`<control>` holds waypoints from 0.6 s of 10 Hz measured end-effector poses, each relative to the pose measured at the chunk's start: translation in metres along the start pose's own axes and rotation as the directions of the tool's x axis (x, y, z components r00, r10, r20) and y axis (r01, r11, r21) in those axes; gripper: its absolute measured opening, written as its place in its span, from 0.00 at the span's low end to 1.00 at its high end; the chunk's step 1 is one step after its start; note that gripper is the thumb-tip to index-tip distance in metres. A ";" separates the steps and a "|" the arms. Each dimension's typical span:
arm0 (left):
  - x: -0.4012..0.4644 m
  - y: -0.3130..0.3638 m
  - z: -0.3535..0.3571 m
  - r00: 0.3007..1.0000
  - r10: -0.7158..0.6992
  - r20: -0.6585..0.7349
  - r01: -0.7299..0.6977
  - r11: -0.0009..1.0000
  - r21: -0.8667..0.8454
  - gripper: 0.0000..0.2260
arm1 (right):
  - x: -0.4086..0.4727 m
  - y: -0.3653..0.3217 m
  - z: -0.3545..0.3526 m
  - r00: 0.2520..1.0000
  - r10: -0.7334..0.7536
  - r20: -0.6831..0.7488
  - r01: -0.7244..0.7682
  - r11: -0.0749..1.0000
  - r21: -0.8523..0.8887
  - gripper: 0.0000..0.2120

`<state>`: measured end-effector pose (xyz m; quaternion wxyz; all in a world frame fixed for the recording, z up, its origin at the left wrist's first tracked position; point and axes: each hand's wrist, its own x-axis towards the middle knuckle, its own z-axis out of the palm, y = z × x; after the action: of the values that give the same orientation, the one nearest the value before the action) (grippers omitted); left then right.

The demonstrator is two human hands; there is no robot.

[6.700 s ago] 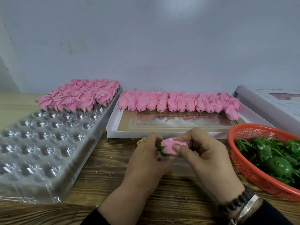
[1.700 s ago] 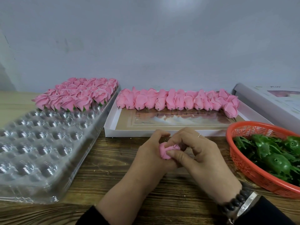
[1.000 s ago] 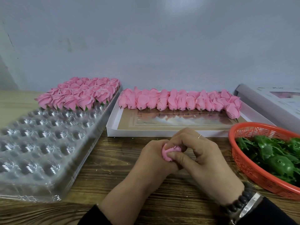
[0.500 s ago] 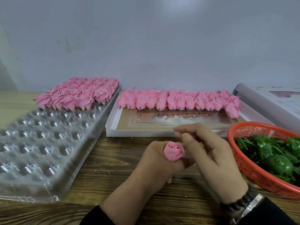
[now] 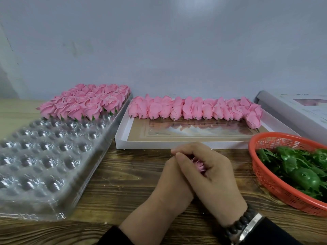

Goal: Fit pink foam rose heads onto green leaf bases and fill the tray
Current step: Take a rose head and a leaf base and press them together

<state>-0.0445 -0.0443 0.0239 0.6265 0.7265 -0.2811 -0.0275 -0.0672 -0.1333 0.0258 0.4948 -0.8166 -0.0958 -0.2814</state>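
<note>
Head view. Both hands meet over the wooden table [image 5: 113,183], in front of the white box [image 5: 123,138]. The right hand [image 5: 210,175] lies across the left hand [image 5: 169,181], its fingers [image 5: 184,161] curled over a pink rose [image 5: 199,165], of which only a small patch of petals shows between thumb and palm. The left hand sits beneath, mostly covered; whether its fingers grip the rose cannot be told. A dark bead bracelet [image 5: 238,225] and a metal band circle the right wrist, above a black sleeve [image 5: 276,234].

Left: a clear tray [image 5: 44,167] of round cups. Its far rows hold finished roses [image 5: 85,103], pink heads upright with green tips showing beneath; the nearer cups hold nothing.

Centre: the white box, with a row of bare rose heads [image 5: 192,108] lying on their sides along its far edge, short stems pointing toward the viewer.

Right: an orange mesh basket [image 5: 265,175], partly cut off by the frame edge, holding green leaf bases [image 5: 304,172]. Beyond it lies a second white box [image 5: 292,112], tilted against the wall.
</note>
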 end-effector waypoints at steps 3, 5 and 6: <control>0.006 -0.002 0.000 1.000 -0.004 0.012 0.006 0.971 -0.240 0.07 | 0.003 0.006 -0.008 0.974 0.126 0.188 -0.130 0.991 0.009 0.18; 0.007 -0.001 -0.003 1.000 0.011 -0.013 -0.013 0.982 -0.190 0.05 | 0.006 0.013 -0.013 0.940 0.167 0.297 -0.180 0.984 0.017 0.25; 0.009 -0.001 -0.007 1.000 0.008 -0.019 -0.011 0.985 -0.173 0.02 | 0.006 0.013 -0.013 0.965 0.124 0.231 -0.154 0.981 0.116 0.25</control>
<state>-0.0338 -0.0416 0.0271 0.6900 0.6680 -0.2754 -0.0422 -0.0619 -0.1518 0.0238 0.5527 -0.8130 -0.1113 -0.1457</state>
